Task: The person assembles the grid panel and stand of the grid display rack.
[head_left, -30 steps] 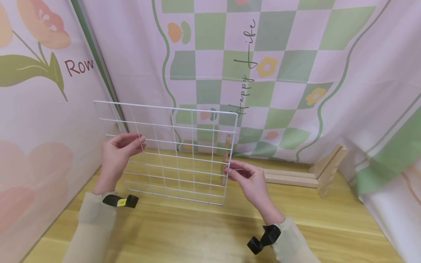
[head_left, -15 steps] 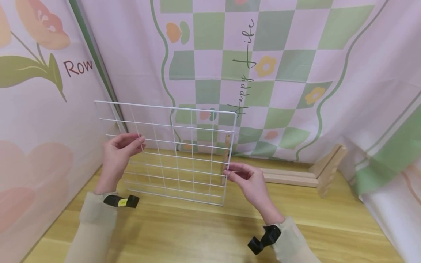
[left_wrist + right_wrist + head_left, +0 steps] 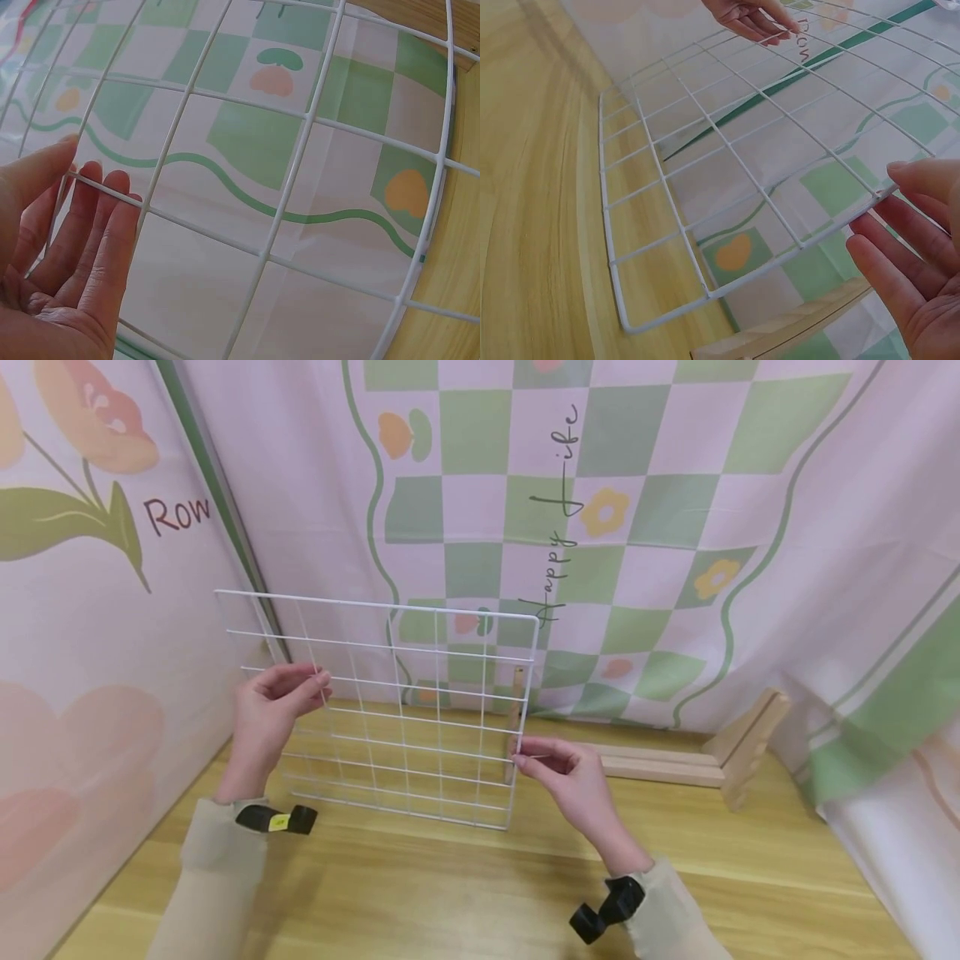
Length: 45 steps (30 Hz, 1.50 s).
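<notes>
A white wire grid panel (image 3: 390, 605) stands tilted between both hands, its lower edge close over the table. Toward its left side, my left hand (image 3: 273, 702) pinches a wire between thumb and fingers. My right hand (image 3: 566, 777) pinches the panel's right edge wire, about two thirds of the way down. In the left wrist view the left thumb (image 3: 45, 169) lies on the near side of the wires and the fingertips are behind them. The right wrist view shows thumb and fingers of the right hand (image 3: 922, 247) on either side of the edge wire (image 3: 765, 268).
Behind the panel on the right lies a wooden stand (image 3: 663, 770) with an upright end piece (image 3: 750, 743). Its other upright (image 3: 519, 681) shows by the panel's right edge. Patterned curtains (image 3: 480, 510) hang close behind and at both sides of the wooden table (image 3: 420, 893).
My right hand has slid a little way down the panel's right edge. The left hand and the panel have hardly moved.
</notes>
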Tool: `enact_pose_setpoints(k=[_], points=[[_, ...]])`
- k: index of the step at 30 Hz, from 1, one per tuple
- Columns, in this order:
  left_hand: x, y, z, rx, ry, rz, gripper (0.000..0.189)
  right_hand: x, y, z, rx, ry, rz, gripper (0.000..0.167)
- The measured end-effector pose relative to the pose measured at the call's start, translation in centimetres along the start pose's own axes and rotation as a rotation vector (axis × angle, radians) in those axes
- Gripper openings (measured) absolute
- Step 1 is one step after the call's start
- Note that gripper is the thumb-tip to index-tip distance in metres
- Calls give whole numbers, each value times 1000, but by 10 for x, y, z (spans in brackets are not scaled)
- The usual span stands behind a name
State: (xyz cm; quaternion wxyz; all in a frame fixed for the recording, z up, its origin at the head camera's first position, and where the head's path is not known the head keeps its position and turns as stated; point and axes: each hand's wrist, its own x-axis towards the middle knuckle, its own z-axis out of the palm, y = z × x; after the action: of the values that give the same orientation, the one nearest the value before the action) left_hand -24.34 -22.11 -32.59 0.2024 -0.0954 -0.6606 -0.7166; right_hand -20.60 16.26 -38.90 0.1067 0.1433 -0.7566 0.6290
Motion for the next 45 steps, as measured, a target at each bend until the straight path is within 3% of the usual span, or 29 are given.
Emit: enact_pose_setpoints(k=[7,14,20,28,38,45], points=[[0,0,0,9,-2,-4,19,-2,5,-10,4,-13,8,27],[2,-1,-2,-43,-16,-8,15,-4,10,-26,-40,11,27,29],[2,0,-6,-64,-34,1,13,-5,11,-44,-40,52,46,32],[0,1,-8,-83,-34,-10,10,-10,15,-72,-118,108,83,40],[-6,5,-20,-88,-4,-11,11,-14,25,-116,-241,202,84,46],[-9,7,-31,-96,30,-11,12,-17,28,-154,-272,330,128,48]])
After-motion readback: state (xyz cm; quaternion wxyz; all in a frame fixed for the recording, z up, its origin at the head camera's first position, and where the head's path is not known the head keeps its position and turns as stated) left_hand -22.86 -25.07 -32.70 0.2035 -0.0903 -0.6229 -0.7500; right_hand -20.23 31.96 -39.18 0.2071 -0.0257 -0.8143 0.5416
